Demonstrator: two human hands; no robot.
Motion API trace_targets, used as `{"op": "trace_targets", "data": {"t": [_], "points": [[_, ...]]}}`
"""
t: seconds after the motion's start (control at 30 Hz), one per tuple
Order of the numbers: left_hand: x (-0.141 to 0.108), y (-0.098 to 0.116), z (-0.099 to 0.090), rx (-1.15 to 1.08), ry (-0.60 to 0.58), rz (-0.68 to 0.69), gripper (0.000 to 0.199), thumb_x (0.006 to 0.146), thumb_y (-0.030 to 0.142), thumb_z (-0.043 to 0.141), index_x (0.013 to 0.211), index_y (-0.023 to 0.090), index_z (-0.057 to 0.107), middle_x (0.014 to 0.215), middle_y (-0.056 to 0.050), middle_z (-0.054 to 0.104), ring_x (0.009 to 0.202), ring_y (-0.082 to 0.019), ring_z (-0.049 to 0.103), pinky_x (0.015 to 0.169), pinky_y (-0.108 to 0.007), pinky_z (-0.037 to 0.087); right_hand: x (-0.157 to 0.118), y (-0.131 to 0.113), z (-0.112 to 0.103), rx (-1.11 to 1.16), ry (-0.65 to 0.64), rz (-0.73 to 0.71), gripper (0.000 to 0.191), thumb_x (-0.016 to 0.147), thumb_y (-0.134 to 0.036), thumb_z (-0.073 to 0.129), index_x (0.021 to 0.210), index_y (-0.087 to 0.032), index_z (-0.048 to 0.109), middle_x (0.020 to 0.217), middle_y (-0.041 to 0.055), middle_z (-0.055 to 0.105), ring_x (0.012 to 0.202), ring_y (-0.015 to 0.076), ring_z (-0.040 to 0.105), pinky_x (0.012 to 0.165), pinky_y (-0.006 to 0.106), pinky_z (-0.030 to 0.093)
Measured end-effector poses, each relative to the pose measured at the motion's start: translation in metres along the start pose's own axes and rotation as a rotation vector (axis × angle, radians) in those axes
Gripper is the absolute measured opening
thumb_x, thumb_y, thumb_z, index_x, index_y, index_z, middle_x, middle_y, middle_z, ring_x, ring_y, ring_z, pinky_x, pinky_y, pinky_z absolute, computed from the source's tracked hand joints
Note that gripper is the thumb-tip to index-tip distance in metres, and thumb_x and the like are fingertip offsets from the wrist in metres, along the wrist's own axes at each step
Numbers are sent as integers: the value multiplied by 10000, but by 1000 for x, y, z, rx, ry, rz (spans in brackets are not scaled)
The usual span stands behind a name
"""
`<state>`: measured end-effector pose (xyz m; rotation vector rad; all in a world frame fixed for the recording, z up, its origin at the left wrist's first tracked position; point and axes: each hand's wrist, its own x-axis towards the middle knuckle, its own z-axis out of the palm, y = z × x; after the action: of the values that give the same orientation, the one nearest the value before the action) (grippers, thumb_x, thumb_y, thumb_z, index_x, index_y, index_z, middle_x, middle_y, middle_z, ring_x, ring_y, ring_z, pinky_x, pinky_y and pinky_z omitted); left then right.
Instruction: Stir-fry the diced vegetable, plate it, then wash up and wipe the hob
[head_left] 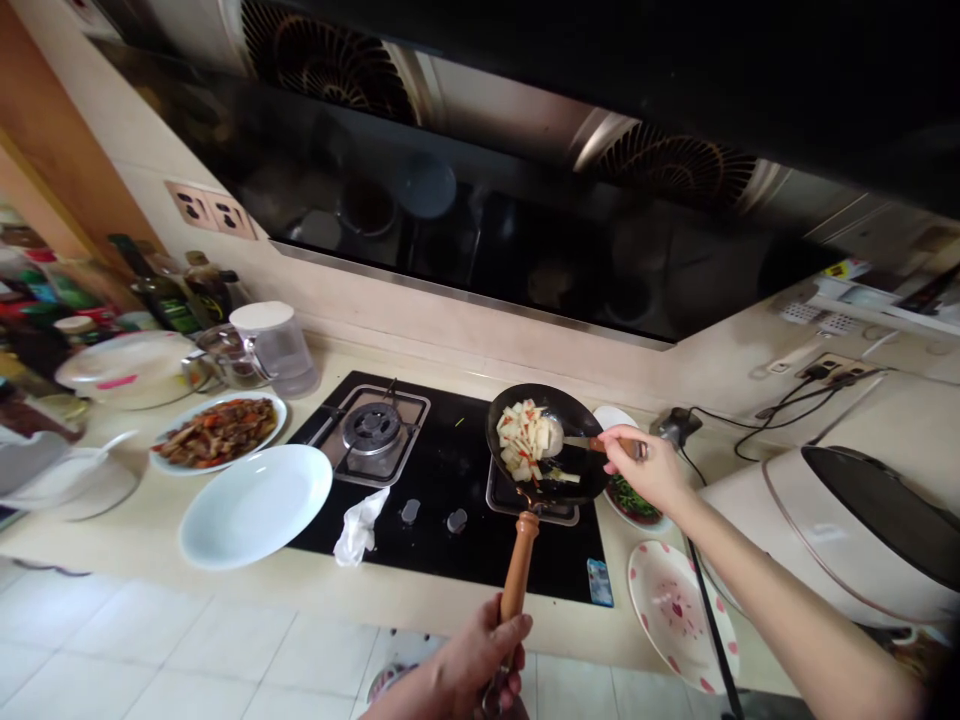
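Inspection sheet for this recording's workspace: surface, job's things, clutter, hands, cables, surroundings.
Surface: black cooktop set in a pale counter.
Job's things: pan over the right burner, holding pale food pieces; spatula in it.
Clutter: crumpled tissue and blue packet at the cooktop's front edge.
Hands: left hand around the pan handle; right hand holding the spatula.
Cables: black cords at the right-hand wall socket.
Surroundings: range hood above; white plate left.

Item, left hand (491, 652): was bare, with a broad thumb. Item, left forearm (414, 694): was bare where it showed at the near edge. Item, right hand (654, 470): was bare, with slim fingers. Item, right forearm (787, 592): was bare, smooth, narrowed toward the wrist. Item, dark patch (945, 668), near right corner: was too shadowed to identify as a sleeve.
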<state>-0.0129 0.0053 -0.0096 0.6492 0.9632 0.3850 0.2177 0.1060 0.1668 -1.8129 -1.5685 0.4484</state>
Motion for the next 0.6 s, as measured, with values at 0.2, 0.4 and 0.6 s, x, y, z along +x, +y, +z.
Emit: {"op": "trace_targets", "data": {"t": [0.2,0.4,0.6], "points": [[2,-1,0,13,-10,15,601,637,636,661,965,211,391,573,53,560,332,-71,471,290,-166,223,43,-34,-54,-324,-164,113,168,752,-272,528,696,-179,656,453,7,613,432,141,595,454,220,440],[6,-4,-2,-23,-36,20,594,632,632,675,941,216,384,535,61,552,342,-76,465,320,-166,255,53,-3,-12,257,30,459,212,790,-345,528,679,-170,570,446,43,593,381,157,575,324,220,417],[4,-5,-3,11,-23,25,565,664,618,654,955,215,385,574,54,563,358,-81,487,306,-157,227,43,-18,3,332,89,270,215,834,-394,540,778,-189,565,586,48,675,545,186,679,463,244,547]]}}
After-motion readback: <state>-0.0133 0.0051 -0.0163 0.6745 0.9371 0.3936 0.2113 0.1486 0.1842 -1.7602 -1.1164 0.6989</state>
